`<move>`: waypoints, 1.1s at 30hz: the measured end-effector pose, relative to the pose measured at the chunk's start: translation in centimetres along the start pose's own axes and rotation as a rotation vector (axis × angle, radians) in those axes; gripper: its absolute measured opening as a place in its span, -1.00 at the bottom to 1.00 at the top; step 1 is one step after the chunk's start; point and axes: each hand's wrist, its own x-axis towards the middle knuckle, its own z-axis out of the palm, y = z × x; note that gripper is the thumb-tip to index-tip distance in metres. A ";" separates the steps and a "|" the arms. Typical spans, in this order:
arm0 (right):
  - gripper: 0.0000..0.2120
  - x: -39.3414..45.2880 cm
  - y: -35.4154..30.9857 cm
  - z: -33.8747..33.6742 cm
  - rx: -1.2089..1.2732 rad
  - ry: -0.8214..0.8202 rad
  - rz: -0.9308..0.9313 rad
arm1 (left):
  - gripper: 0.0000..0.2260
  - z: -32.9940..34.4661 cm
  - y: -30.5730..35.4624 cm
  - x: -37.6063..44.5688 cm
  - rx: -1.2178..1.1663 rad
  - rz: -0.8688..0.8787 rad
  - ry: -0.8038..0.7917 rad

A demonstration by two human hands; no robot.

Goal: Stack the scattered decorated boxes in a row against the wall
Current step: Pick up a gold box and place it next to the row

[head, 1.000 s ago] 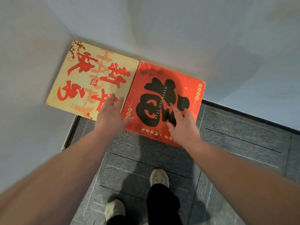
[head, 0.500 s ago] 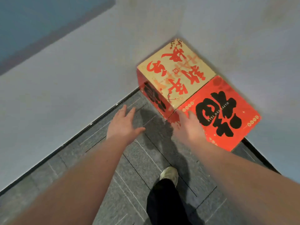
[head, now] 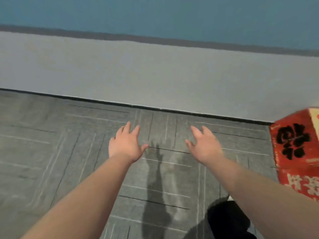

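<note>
Head view: red decorated box sits at the far right edge, cut off by the frame, on the grey floor near the wall. Left hand and right hand hang over the floor, grip fully open on both, fingers spread, holding nothing, well apart from the box.

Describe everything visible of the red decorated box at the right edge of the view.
The red decorated box is cut off by the right edge of the frame, so only part shows. It looks like printed cardboard: a red side face with bold black calligraphy, pale characters lower down, and a sliver of cream top. It seems to stand on the grey floor close to the wall's dark baseboard. Neither hand touches it; the right forearm crosses in front of its lower corner.
</note>
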 end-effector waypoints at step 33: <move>-0.48 -8.3 -79.1 28.0 -0.497 -0.290 -0.801 | -0.39 3.8 -72.4 -16.1 -0.584 -0.915 0.055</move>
